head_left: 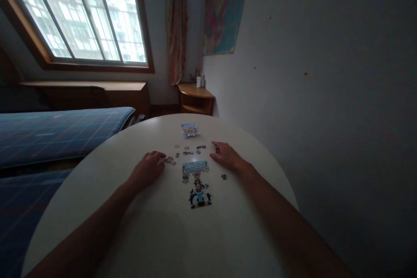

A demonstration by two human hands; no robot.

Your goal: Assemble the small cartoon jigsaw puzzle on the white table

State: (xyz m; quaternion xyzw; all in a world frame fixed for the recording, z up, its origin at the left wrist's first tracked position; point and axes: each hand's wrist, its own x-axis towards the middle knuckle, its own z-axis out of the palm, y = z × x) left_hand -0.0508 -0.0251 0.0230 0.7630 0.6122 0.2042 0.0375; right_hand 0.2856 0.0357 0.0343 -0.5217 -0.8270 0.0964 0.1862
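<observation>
A partly joined jigsaw puzzle lies on the white round table, with a blue patterned top, a narrow middle and a dark-and-blue lower part. My left hand rests on the table to its left, fingers loosely bent and apart, the tips beside a small cluster of puzzle pieces. On the other side, my right hand lies low with thumb and index finger spread. A dark puzzle piece shows in the gap between them; whether the fingers touch it, I cannot tell. Several loose pieces lie between the hands.
A picture sheet lies towards the far edge of the round table. One loose piece sits near my right wrist. A blue plaid mattress is at the left, a wall at the right, and a corner cabinet beyond.
</observation>
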